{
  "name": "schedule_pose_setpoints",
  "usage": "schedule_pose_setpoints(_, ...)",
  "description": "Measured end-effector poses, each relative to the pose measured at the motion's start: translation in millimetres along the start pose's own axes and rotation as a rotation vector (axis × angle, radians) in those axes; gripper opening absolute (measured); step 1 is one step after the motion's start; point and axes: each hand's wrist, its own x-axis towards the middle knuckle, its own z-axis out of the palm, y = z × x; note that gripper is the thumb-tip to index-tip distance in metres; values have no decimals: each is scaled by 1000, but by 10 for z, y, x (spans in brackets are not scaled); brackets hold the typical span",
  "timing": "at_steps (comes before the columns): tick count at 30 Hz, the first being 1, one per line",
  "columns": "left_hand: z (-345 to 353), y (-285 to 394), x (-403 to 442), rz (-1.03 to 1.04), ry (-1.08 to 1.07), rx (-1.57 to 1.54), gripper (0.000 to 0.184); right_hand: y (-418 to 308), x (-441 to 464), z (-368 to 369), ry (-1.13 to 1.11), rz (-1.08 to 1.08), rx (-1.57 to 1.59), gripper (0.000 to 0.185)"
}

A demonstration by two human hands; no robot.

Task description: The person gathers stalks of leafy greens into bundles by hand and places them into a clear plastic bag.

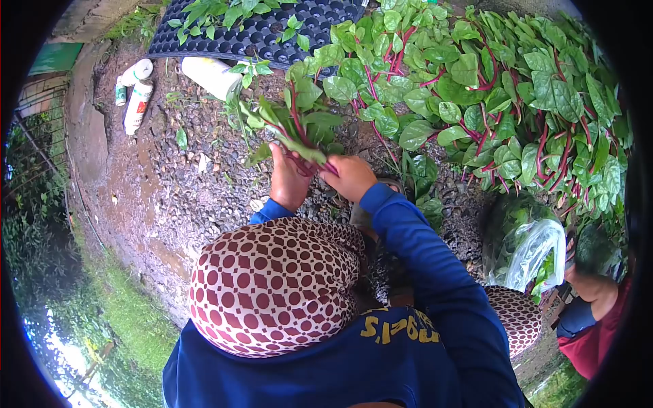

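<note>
Nearest: blue shirt (306, 377), bottom of frame. Left hand (290, 182), centre: fingers curled around a leafy bunch (299, 126). Right hand (350, 178): fingers pinching its reddish stem ends. Outward: leafy pile (503, 92), upper right; black cell tray (231, 42), top; clear bag (527, 251), right. Risk: stems may snap under a hard squeeze; leaves may drop on gravel (224, 180) if the left grip slackens.

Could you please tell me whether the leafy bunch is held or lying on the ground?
Held: the left hand and right hand both grip the leafy bunch, the right one closed on its reddish stems.
</note>
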Motion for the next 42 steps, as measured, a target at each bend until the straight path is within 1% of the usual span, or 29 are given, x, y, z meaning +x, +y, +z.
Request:
schedule_pose_setpoints(3,-70,-118,-108,108,-40,222,59,-48,53,50,294,8,46,25)
schedule_pose_setpoints(4,-88,-156,-154,143,-56,298,58,-103,76,86,195,-7,-13,24)
schedule_pose_setpoints(5,-128,-137,-200,50,-125,343,52,-188,101,146,97,-21,-70,23)
schedule_pose_setpoints(6,-58,-157,-198,10,-69,267,44,-266,129,196,-1,-38,-126,22)
schedule_pose_setpoints(7,-6,-142,-196,-14,-8,203,40,-260,165,319,-61,-135,-171,23)
schedule_pose_setpoints(8,24,-113,-184,-37,53,138,36,-188,204,372,-50,-196,-88,24)
schedule_pose_setpoints(10,-103,-46,-148,69,114,220,31,-143,267,290,-30,-318,85,25)
schedule_pose_setpoints(11,-182,-23,-132,119,147,262,29,-68,302,159,-158,-310,267,29)
schedule_pose_setpoints(12,7,30,-117,318,310,208,21,-88,325,-72,-161,-220,352,33)
schedule_pose_setpoints(13,83,163,-113,352,313,320,18,128,402,-89,67,-218,339,30)
schedule_pose_setpoints(14,86,302,-84,385,314,429,14,221,473,-238,244,-91,278,24)
schedule_pose_setpoints(15,-51,378,44,443,316,534,12,387,566,-322,383,33,205,20)
schedule_pose_setpoints(16,-175,422,217,500,311,641,11,584,685,-342,459,231,-51,19)
schedule_pose_setpoints(17,-174,460,372,545,274,713,11,676,781,-358,427,333,-174,19)
schedule_pose_setpoints(18,-185,465,536,512,302,744,10,739,854,-365,395,436,-294,20)
schedule_pose_setpoints(20,-214,434,871,423,299,885,14,852,971,-295,386,423,-355,24)
schedule_pose_setpoints(21,-307,382,1065,418,261,990,22,899,997,-272,372,417,-386,26)
schedule_pose_setpoints(22,-315,354,1209,487,240,1233,33,939,1003,-305,365,389,-275,25)
schedule_pose_setpoints(24,-291,269,1324,433,224,1448,44,1010,1009,-404,338,322,-60,25)
schedule_pose_setpoints(25,-300,226,1353,581,246,1597,64,1004,936,-567,318,272,39,26)
schedule_pose_setpoints(26,-335,189,1340,539,282,1659,71,996,796,-741,315,238,74,29)
schedule_pose_setpoints(28,-71,222,1167,453,345,1785,84,1137,556,-996,202,352,192,31)
schedule_pose_setpoints(29,-47,227,1123,421,341,1784,95,1158,402,-1069,138,379,197,31)
schedule_pose_setpoints(31,-26,179,1055,432,348,1836,92,1145,99,-1157,23,440,208,32)
schedule_pose_setpoints(34,-132,124,1069,494,306,1877,91,1340,-22,-899,-56,363,-186,34)
schedule_pose_setpoints(35,-206,103,1098,521,288,1883,91,1374,-16,-793,-50,399,-316,37)
schedule_pose_setpoints(38,-229,98,1103,460,297,1882,92,1219,-34,-562,3,565,-430,35)
schedule_pose_setpoints(39,-233,94,1100,466,297,1879,93,1114,-66,-542,17,576,-436,36)
schedule_pose_setpoints(42,-180,92,1047,480,327,1849,94,1168,-88,-292,122,580,-491,41)
